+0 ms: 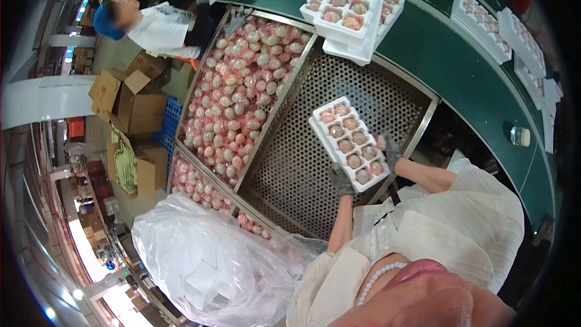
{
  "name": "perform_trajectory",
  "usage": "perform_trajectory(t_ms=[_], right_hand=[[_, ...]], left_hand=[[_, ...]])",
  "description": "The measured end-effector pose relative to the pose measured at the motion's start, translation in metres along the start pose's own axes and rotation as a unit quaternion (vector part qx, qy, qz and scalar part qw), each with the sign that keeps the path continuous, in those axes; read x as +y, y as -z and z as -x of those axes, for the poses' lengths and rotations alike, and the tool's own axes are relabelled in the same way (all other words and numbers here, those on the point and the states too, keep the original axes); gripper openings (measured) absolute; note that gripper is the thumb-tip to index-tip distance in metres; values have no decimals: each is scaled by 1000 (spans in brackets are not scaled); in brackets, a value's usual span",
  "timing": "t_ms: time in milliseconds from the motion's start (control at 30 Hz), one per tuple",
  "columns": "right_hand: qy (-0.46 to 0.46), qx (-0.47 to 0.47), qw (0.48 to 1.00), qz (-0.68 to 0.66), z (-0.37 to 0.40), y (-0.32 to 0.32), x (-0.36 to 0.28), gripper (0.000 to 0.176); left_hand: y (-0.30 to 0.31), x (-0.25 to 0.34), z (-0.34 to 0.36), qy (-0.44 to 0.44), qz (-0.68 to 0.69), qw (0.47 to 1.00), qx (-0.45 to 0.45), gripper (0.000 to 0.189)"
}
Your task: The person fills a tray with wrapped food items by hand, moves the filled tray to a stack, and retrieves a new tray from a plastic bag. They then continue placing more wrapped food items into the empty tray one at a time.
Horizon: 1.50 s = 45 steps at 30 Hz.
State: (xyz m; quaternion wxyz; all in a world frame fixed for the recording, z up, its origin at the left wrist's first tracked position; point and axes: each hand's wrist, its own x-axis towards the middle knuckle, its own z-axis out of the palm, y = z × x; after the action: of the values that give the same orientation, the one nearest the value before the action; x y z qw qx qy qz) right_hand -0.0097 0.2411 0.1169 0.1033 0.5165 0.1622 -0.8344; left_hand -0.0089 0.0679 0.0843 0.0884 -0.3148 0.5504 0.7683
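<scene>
My left hand [341,180], in a grey glove, grips the lower left edge of a white foam tray [322,133]. The tray is tilted over a perforated metal bin, and its pockets hold several round, egg-like items in clear and pinkish wrap. My right hand [391,150], also gloved in grey, is closed at the tray's right side around a wrapped egg [380,142]. Part of its fingers is hidden. To the left, a metal compartment is heaped with similar wrapped eggs [242,94].
Stacked filled trays [348,9] stand on the green conveyor [423,30], with more trays [481,24] and a small jar [520,136] further right. A plastic bag [212,260] bulges at lower left. Cardboard boxes [142,103] and a person [160,27] are beyond the bins.
</scene>
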Motion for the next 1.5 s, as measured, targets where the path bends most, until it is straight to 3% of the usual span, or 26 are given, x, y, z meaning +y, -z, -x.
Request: perform_trajectory(t_ms=[33,67,133,167,233,300,400,433,533,600,633,700,833,933,967,1000,1033,1067,1100,1133,1167,1200,1233,1267,1400,1500], right_hand=[[-19,-44,998,-44,7,18,-2,52],[-13,-75,994,-81,79,-16,-25,37],[160,-19,984,-70,48,54,-27,41],[212,-25,973,-89,49,65,-31,42],[313,97,942,-75,74,62,-55,43],[346,34,925,-153,102,42,-83,45],[430,134,886,-107,105,19,-125,47],[437,70,892,-95,97,33,-130,46],[374,92,910,-151,81,61,-134,47],[382,-6,918,-105,84,63,-131,55],[379,-3,919,-105,84,63,-131,55],[359,59,916,-170,108,37,-131,57],[443,37,877,-181,80,40,-163,56],[390,72,907,-138,70,-1,-203,46],[407,53,907,-90,60,-11,-213,45],[420,29,906,-40,44,-23,-225,43],[433,0,902,7,30,-38,-233,42],[414,-32,910,23,27,-51,-236,42],[397,-60,915,31,27,-60,-236,43],[410,-63,909,44,22,-66,-236,43],[430,-63,899,51,15,-68,-236,43],[458,-45,885,75,2,-65,-240,44],[490,-25,866,96,-11,-64,-246,46],[478,-4,876,70,-13,-64,-249,45],[477,61,876,48,-47,-21,-293,46],[460,107,862,185,-70,8,-319,46]], left_hand=[[-8,3,14,-4,-29,999,-24,24],[-15,-2,18,-15,-55,997,-45,24],[-44,17,35,-58,-134,981,-131,28],[-66,32,44,-154,-221,952,-148,33],[-112,50,45,-131,-273,926,-226,31],[-155,61,44,-135,-251,907,-310,34],[-199,51,35,-123,-236,904,-334,34],[-203,20,13,-170,-251,897,-321,33],[-213,42,29,-155,-318,880,-317,31],[-214,35,26,-180,-355,859,-320,29],[-213,32,25,-205,-390,836,-328,28],[-225,42,26,-146,-343,857,-356,31],[-290,63,-1,-125,-351,825,-425,34],[-343,15,-69,-144,-322,843,-405,33],[-369,-53,-125,-153,-326,822,-441,25],[-372,-51,-133,-308,-490,730,-363,25],[-370,-34,-130,-418,-641,586,-265,26],[-356,-16,-124,-296,-395,847,-199,28],[-338,6,-110,-268,-235,917,-182,31],[-328,2,-113,-301,-220,913,-168,31],[-311,-3,-112,-238,-239,915,-223,29],[-292,11,-97,-298,-358,854,-233,27],[-284,9,-100,-285,-411,832,-240,28],[-295,-38,-120,-156,-107,945,-266,27],[-293,6,-52,-234,-123,929,-259,23],[-306,1,-47,-231,-139,928,-258,23]])
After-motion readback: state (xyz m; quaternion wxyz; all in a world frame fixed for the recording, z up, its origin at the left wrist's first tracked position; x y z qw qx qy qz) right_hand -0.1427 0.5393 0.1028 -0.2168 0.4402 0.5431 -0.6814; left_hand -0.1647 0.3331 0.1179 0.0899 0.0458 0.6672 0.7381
